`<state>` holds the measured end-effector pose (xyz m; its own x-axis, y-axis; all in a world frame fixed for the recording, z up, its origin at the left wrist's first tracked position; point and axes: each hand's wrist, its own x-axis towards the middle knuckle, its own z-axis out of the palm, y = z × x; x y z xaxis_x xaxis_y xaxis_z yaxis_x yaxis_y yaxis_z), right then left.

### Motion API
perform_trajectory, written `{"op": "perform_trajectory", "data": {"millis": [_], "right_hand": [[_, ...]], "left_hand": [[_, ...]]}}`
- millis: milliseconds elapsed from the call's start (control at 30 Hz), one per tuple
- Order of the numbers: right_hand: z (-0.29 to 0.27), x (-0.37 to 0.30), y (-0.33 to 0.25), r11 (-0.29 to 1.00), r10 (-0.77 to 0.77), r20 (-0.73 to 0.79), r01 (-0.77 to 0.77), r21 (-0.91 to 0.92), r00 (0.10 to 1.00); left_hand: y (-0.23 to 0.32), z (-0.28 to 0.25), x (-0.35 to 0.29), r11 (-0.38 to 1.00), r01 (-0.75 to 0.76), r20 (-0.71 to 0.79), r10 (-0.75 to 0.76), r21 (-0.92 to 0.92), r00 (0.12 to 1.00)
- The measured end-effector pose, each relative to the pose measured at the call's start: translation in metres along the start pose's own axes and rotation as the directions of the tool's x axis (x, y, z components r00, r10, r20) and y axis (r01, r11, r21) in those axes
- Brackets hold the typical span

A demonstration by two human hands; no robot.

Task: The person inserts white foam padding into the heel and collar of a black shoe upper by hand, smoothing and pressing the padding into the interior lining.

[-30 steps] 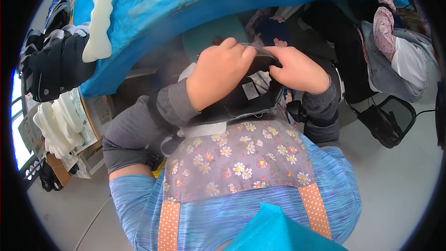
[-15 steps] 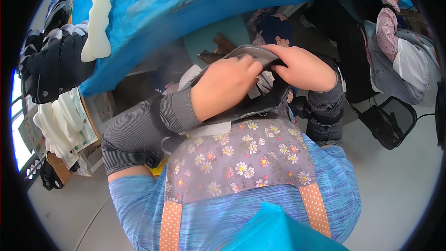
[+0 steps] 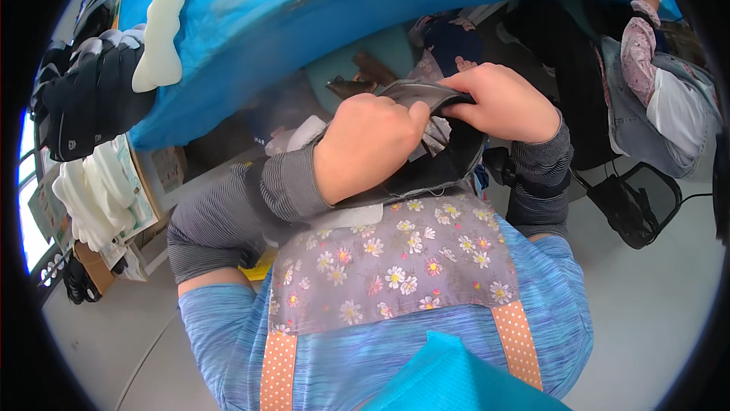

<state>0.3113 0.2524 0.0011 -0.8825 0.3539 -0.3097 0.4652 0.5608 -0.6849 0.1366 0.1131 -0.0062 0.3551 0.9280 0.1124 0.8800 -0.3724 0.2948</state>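
Note:
Between my hands is a dark grey fabric piece, held up in front of the apron. It is shaped like an open pouch or ring, with a frayed raw edge along its lower side. My left hand is closed in a fist on the near left part of its rim, with the knuckles up. On the far right side, my right hand pinches the rim between thumb and fingers. Through the opening a small pale patch shows, too partly hidden to name. The left fingertips are out of sight.
A blue-covered table stretches across the far side, with a white wavy foam piece on it. Stacked black fabric items and more white foam pieces are at left. A co-worker's arm and a black mesh basket are at right.
My left fingers have curled tighter on the rim, and the left hand has shifted slightly. My right hand has moved a little to the right, still gripping the fabric.

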Motion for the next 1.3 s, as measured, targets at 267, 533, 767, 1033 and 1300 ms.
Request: {"op": "perform_trajectory", "data": {"millis": [267, 533, 767, 1033, 1300], "right_hand": [[0.009, -0.006, 0.005, 0.991, -0.119, -0.059, 0.114, -0.076, 0.991], [0.011, -0.005, -0.001, 0.986, -0.088, -0.030, 0.083, -0.146, 0.996], [0.010, 0.002, -0.002, 0.978, -0.169, -0.093, 0.156, -0.140, 0.981], [0.014, 0.011, 0.001, 0.972, -0.236, -0.083, 0.236, -0.015, 0.968], [-0.007, 0.035, -0.023, 0.978, -0.102, 0.124, 0.122, -0.170, 0.987]], "left_hand": [[-0.004, 0.004, 0.001, 0.993, 0.106, -0.005, -0.106, 0.052, 0.994], [-0.005, 0.009, -0.005, 0.984, 0.175, -0.006, -0.175, -0.045, 0.985], [-0.012, 0.007, -0.004, 0.983, 0.176, -0.123, -0.181, -0.051, 0.976], [-0.019, 0.008, -0.005, 0.982, 0.173, -0.181, -0.185, -0.079, 0.966], [-0.021, 0.002, -0.005, 0.966, 0.256, -0.149, -0.260, -0.045, 0.954]]}}
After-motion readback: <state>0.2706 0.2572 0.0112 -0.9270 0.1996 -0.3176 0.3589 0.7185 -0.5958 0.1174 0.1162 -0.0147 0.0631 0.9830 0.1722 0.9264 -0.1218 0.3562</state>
